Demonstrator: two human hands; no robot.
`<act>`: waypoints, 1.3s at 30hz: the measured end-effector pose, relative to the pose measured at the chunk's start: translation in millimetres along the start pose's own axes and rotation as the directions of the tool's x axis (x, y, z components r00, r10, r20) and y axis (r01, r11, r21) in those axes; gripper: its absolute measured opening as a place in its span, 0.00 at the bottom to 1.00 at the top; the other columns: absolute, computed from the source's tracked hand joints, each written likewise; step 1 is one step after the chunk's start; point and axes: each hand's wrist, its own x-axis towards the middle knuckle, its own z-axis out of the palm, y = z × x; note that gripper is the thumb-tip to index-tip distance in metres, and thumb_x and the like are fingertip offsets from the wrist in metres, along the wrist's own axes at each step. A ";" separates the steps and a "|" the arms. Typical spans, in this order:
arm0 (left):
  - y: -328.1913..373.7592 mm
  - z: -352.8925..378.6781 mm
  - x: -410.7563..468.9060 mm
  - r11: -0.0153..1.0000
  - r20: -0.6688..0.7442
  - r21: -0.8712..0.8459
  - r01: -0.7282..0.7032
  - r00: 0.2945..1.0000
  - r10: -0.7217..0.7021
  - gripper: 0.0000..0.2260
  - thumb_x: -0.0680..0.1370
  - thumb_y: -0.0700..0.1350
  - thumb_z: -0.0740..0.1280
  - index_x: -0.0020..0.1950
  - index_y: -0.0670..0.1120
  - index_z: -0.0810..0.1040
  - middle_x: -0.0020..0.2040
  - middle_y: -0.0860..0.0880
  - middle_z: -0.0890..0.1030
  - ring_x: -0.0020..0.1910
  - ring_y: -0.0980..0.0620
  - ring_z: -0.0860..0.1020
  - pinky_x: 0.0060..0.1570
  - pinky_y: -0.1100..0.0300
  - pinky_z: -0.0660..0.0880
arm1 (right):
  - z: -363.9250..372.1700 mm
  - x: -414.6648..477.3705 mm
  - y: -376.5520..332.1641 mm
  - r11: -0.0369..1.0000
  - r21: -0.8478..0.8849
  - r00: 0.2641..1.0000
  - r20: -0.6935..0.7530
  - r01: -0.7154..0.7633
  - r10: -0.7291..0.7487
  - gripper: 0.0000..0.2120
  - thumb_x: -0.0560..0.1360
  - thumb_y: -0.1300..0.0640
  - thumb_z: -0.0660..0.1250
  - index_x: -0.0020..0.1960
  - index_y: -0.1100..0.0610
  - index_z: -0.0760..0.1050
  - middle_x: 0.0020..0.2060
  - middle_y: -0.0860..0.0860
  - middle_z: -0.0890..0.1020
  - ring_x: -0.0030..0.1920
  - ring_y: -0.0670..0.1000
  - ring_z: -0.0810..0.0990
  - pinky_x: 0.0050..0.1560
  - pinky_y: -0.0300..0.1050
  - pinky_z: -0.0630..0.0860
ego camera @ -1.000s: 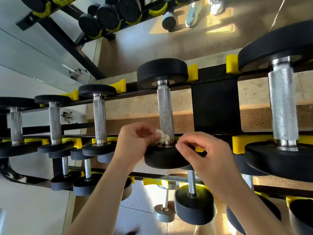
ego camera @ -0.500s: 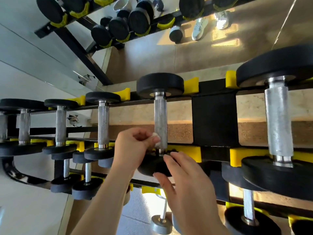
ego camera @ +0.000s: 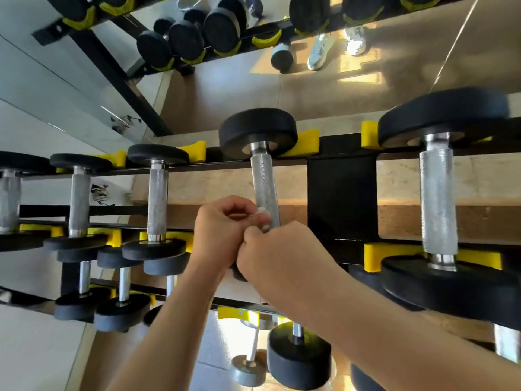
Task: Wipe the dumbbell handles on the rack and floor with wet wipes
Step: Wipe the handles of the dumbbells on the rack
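1. Handle (ego camera: pixel 263 182) of the middle dumbbell is the one being wiped; it lies across the top tier of the rack (ego camera: pixel 341 193), and its near end is hidden behind the hands.
2. A white wipe (ego camera: pixel 260 210) is pinched in the curled fingers of the left hand (ego camera: pixel 222 230) and pressed against the handle's left side, low down.
3. The right hand (ego camera: pixel 279 255) is held against the left, with its fingers curled at the handle's near end. Whether wipe or handle is gripped by it cannot be told.
4. The upper part of the handle is not yet covered by the wipe, so this handle is judged unfinished.
5. No sign of wiping can be made out on the thick handle (ego camera: pixel 437 198) to its right or the thin handles (ego camera: pixel 157 201) to its left.
6. The lower tiers and the floor dumbbell (ego camera: pixel 248 368) beneath the handle are judged to be still outstanding.
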 end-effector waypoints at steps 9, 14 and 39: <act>2.2 -15.0 9.6 0.906 0.075 0.395 -0.153 0.988 0.134 0.08 0.67 0.46 0.78 0.36 0.52 0.80 0.36 0.54 0.81 0.37 0.56 0.78 0.38 0.63 0.75 | 40.1 -0.6 -39.8 0.948 0.164 0.939 -0.168 -0.274 0.300 0.09 0.65 0.53 0.77 0.38 0.54 0.78 0.33 0.53 0.79 0.33 0.53 0.77 0.33 0.44 0.73; 19.3 14.7 13.6 0.795 0.080 0.478 -0.372 0.920 0.383 0.07 0.70 0.50 0.76 0.39 0.52 0.79 0.38 0.57 0.76 0.37 0.61 0.75 0.37 0.69 0.71 | 49.6 -16.9 -28.1 0.777 0.545 0.897 -0.096 -0.316 0.432 0.18 0.65 0.43 0.75 0.51 0.49 0.79 0.48 0.46 0.79 0.49 0.49 0.76 0.48 0.46 0.74; 17.6 14.3 37.4 0.745 -0.007 0.451 -0.492 0.832 0.554 0.05 0.75 0.42 0.72 0.49 0.48 0.85 0.48 0.55 0.82 0.45 0.62 0.78 0.46 0.74 0.73 | 43.7 -29.8 -0.2 0.197 0.875 0.825 0.311 -0.442 0.471 0.36 0.69 0.29 0.63 0.73 0.38 0.59 0.63 0.33 0.64 0.65 0.38 0.66 0.62 0.37 0.68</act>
